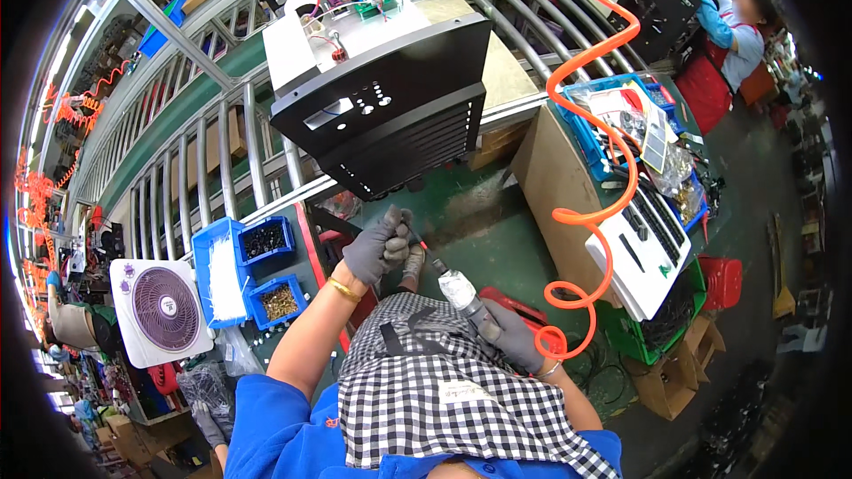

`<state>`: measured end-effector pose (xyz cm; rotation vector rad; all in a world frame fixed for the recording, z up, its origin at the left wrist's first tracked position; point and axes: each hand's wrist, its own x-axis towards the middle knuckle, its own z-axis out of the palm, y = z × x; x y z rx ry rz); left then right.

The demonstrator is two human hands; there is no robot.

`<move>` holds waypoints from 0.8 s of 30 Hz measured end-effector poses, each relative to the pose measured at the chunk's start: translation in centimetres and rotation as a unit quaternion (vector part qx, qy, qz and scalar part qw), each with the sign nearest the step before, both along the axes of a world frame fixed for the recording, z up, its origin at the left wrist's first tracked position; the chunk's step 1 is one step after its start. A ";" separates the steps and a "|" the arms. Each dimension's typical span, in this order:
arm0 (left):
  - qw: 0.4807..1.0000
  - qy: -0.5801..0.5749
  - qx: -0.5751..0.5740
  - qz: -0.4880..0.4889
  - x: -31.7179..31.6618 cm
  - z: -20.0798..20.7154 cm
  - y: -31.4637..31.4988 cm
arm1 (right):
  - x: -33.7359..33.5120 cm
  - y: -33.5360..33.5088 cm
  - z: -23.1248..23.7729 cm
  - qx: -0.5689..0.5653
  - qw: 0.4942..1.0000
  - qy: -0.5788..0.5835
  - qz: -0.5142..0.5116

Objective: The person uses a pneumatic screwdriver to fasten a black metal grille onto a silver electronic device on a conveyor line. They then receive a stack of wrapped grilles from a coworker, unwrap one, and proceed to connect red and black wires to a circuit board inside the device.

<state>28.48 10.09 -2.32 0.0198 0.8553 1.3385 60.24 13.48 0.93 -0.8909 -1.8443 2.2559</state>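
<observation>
My right hand (515,337), in a grey glove, is wrapped round a power screwdriver (460,291) with a white-wrapped body. Its thin bit points up and left toward my left hand (376,248). That hand, gloved in grey too, has its fingers curled together just short of the bit; anything in them is too small to make out. Beyond both hands stands an appliance with a black front panel (390,80), resting on the roller conveyor. Wires and a green circuit board (377,5) show on its open white inside.
An orange coiled hose (632,160) hangs at the right, over a blue tray (586,137) of parts and a white panel (643,257). At the left, blue bins hold black screws (264,239) and brass-coloured screws (279,302) beside a white fan (164,306). A co-worker (732,44) stands far right.
</observation>
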 end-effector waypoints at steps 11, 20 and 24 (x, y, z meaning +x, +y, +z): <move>0.931 0.363 0.013 -0.029 1.7 1.9 2.8 | 0.2 3.0 0.6 0.055 0.998 -0.034 -0.011; 0.966 0.253 0.011 -0.058 -0.2 2.4 8.6 | -2.4 4.7 0.4 0.011 0.994 -0.079 -0.080; 0.952 0.274 0.031 -0.133 -1.4 1.5 10.4 | -2.3 4.7 -1.5 -0.054 0.988 -0.093 -0.109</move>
